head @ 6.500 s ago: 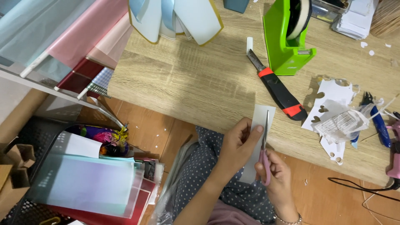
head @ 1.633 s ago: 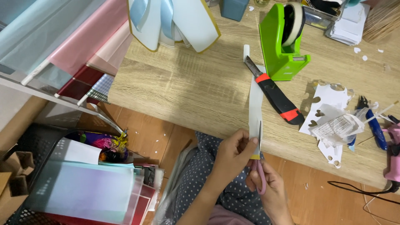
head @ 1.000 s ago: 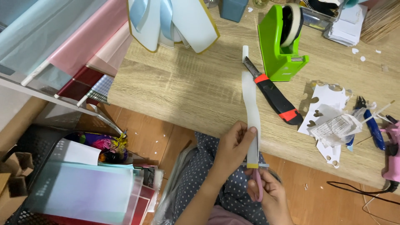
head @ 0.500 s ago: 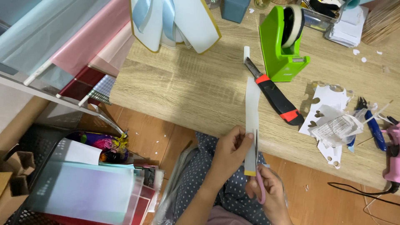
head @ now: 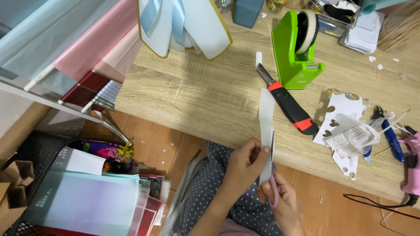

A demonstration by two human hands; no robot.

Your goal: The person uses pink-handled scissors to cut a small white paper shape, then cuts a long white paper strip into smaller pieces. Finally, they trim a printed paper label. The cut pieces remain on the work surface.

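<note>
Paper strip [head: 265, 118] pinched by left hand [head: 246, 164]; right hand [head: 284, 202] apparently works pink-handled scissors [head: 273, 190].

A white paper strip [head: 265, 122] is showing beside pink-handled scissors [head: 273, 192], a black-and-red utility knife [head: 288, 102], a green tape dispenser [head: 292, 52] and navy polka-dot fabric [head: 205, 192].

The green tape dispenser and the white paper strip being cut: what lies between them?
In the head view, a black-and-red utility knife lies between the green tape dispenser and white paper strip.
</note>
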